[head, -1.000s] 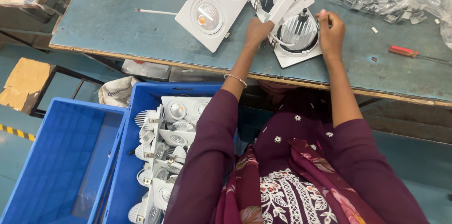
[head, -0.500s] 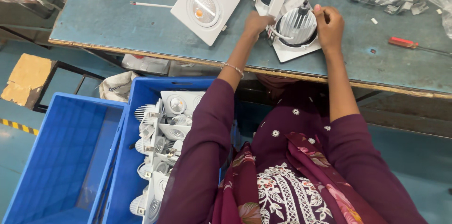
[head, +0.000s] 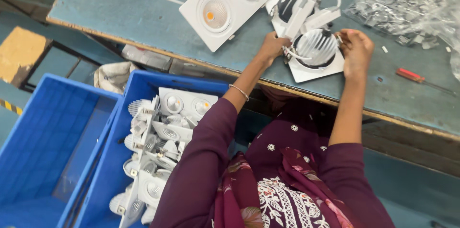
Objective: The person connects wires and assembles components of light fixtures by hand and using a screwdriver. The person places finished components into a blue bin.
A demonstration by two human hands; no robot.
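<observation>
You've got both hands on the white twin downlight fixture [head: 314, 48] at the bench [head: 120, 12] edge: left hand [head: 272, 46] fingers pinching its left side, right hand [head: 355, 51] curled on the right. One finished unit [head: 229, 5] lies left; the blue crate [head: 143, 156] looks full of them.

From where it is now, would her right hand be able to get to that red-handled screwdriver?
Probably yes. The right hand rests on the light fitting, and the red-handled screwdriver lies just to its right on the bare table, nothing between.

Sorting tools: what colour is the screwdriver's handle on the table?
Red; the screwdriver shows best in the head view.
</observation>
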